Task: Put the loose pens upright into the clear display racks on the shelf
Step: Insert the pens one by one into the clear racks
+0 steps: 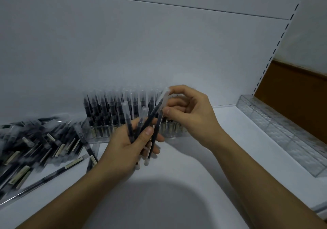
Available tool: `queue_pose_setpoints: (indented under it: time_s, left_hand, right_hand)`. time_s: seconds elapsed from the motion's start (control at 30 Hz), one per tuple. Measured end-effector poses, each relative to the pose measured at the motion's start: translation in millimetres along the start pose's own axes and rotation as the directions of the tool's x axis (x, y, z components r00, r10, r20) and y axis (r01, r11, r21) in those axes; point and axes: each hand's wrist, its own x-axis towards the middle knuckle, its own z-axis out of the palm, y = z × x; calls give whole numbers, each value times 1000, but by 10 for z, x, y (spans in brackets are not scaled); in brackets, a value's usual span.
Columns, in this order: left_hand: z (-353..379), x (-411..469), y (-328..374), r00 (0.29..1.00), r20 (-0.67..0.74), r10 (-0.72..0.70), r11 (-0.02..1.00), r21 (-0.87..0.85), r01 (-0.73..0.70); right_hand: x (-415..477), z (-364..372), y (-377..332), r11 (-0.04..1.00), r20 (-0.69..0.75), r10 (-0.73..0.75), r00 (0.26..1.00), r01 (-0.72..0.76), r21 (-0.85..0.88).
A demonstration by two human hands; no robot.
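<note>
Two hands meet just above the white shelf, in front of the filled rack. The left hand is curled round a small bunch of pens – dark bodies, clear caps pointing up – with the thumb pressed across them. The right hand pinches the clear cap of one pen in that bunch between thumb and forefinger, its other fingers loosely bent. Loose pens lie heaped on the shelf at the left. A second clear rack sits well apart at the right, holding no pens.
</note>
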Motion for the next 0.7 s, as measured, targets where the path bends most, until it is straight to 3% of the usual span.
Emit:
queue_pose_setpoints:
  time_s: [0.2, 0.37, 0.47, 0.57, 0.7]
  left_hand:
    - [27, 8, -18, 998, -10, -66, 994, -85, 65]
    - [45, -10, 53, 989, -10, -149, 973, -179, 145]
    - [66, -28, 102, 983, -1, -183, 961, -210, 179]
    - [72, -32, 121, 986, -9, -164, 974, -163, 160]
    - [66, -28, 107, 994, -80, -80, 997, 1, 80]
  right_hand:
    - [61, -199, -125, 992, -202, 12, 979, 13, 126]
    - [115, -400, -166, 996, -450, 12, 893, 28, 83]
    - [135, -499, -134, 1000, -590, 20, 807, -10, 21]
    - [155, -568, -89, 994, -681, -63, 730, -17, -110]
    - [170, -585, -45, 959, -668, -202, 716, 5, -285]
